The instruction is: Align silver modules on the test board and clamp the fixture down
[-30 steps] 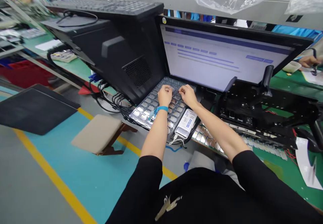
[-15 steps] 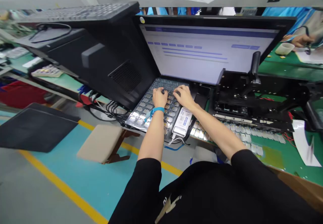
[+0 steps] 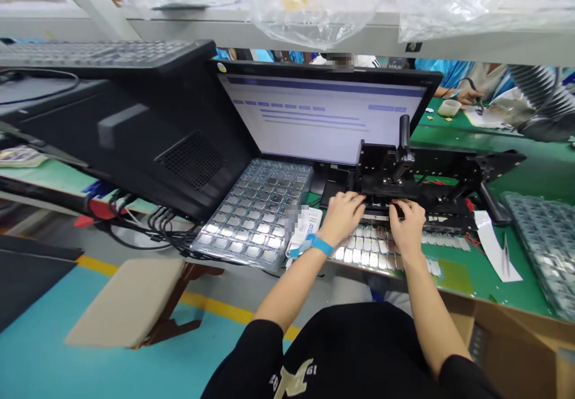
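Black metal jig (image 3: 417,174) right at 12 o'clock of both hands, left hand (image 3: 341,218) and right hand (image 3: 406,226) close together on its front edge, can't tell if clamped, blister tray of chips (image 3: 254,213) at 9 o'clock, monitor (image 3: 323,117) behind jig, green bench mat (image 3: 507,279) at 3 o'clock

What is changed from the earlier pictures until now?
The left hand and right hand moved right, off the clear tray of small square parts, to the front of the black metal fixture. I cannot tell if they grip anything. The tray and the monitor stayed in place.
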